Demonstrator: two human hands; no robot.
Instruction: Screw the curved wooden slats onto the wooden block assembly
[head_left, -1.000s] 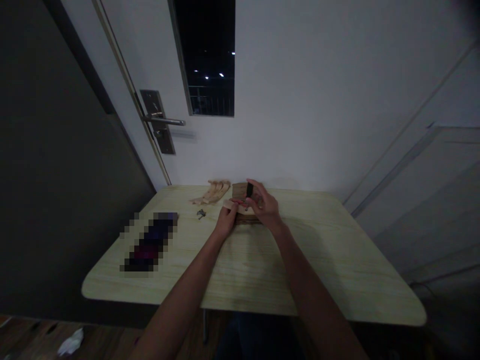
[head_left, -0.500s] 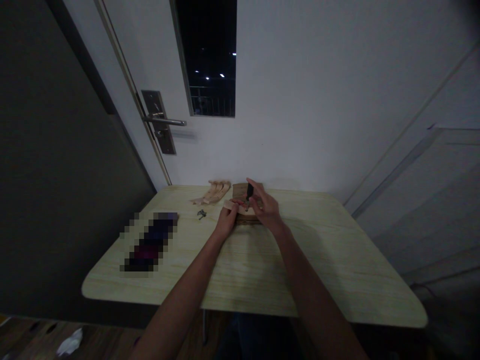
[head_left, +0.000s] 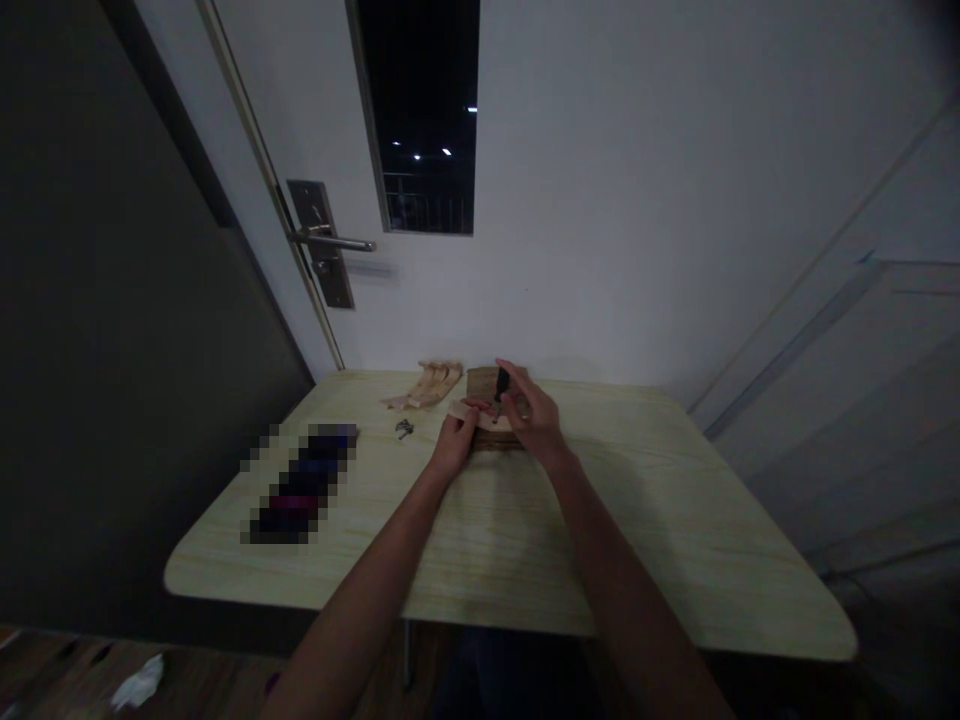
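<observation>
On tabletop (head_left: 675,540): metal bits (head_left: 405,429), pale strips (head_left: 433,384); right grip (head_left: 537,418) pinching black tool (head_left: 502,383), left grip (head_left: 453,441) pinching plank (head_left: 492,423).

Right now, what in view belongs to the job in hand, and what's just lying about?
For the job: dark-handled tool (right hand); pale strip (left hand); brown stack beneath; probably metal pieces, curved pieces.
Seemingly lying about: pixelated dark item; crumpled white thing.

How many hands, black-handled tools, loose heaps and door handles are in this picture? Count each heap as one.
Hands: 2 (left hand, right hand)
Black-handled tool: 1
Loose heaps: 2 (pale strips, small metallic bits)
Door handle: 1
Total: 6
</observation>
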